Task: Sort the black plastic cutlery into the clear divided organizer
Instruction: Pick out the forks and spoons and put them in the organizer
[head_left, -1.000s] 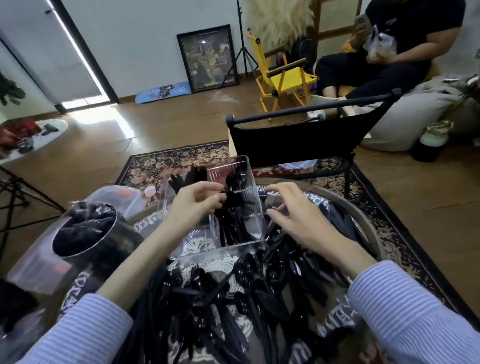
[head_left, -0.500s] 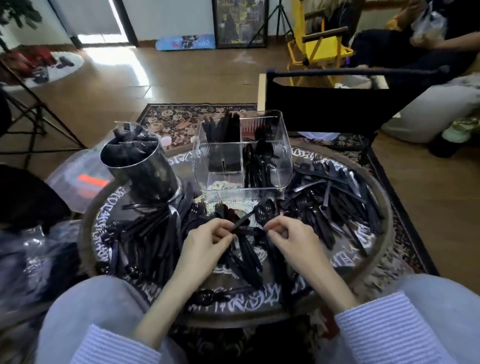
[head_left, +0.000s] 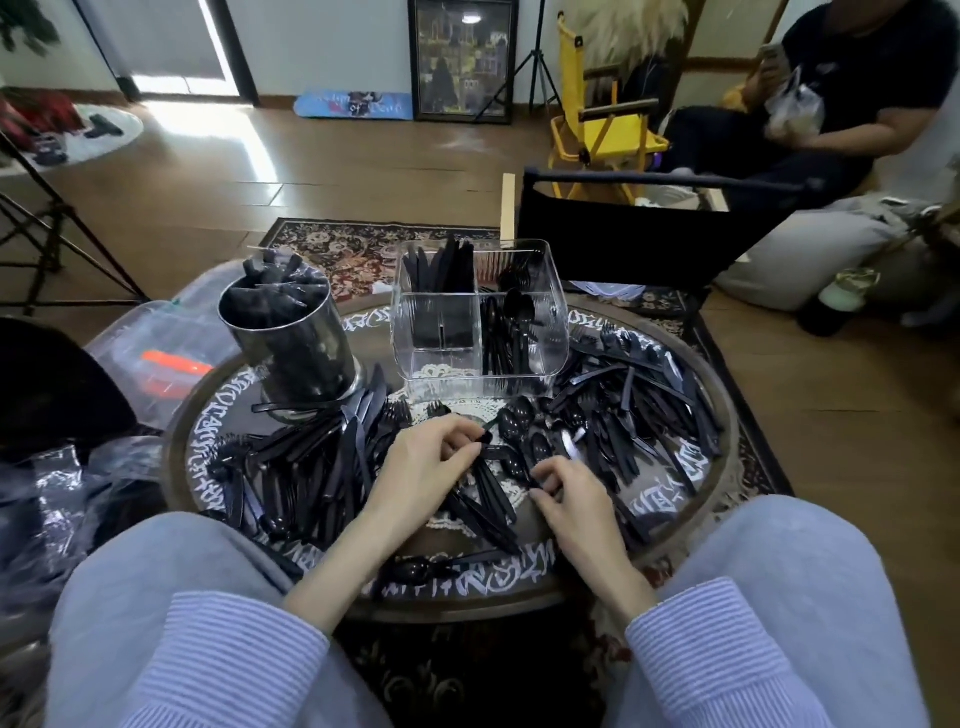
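We look down on a round tabletop (head_left: 719, 415) strewn with loose black plastic cutlery (head_left: 634, 415): knives, forks and spoons heaped around both hands. Our left hand (head_left: 421, 467) reaches into the middle of the heap, its fingers (head_left: 460, 441) curled and pinching the handle of a black spoon (head_left: 511, 421) whose bowl lies just beyond the fingertips. Our right hand (head_left: 571, 499) rests palm down on the pile just beside it, fingers bent onto another black piece; we cannot tell whether they actually grip it. The clear divided organizer (head_left: 480, 312) stands upright at the far side of the tabletop, beyond the hands. Its left rear compartment holds upright black knives (head_left: 441, 265), the right compartment holds black spoons (head_left: 514, 317), and the left front compartment shows only the lace mat beneath. To the left of the organizer stands a metal cylinder (head_left: 291, 332) packed with more black cutlery.
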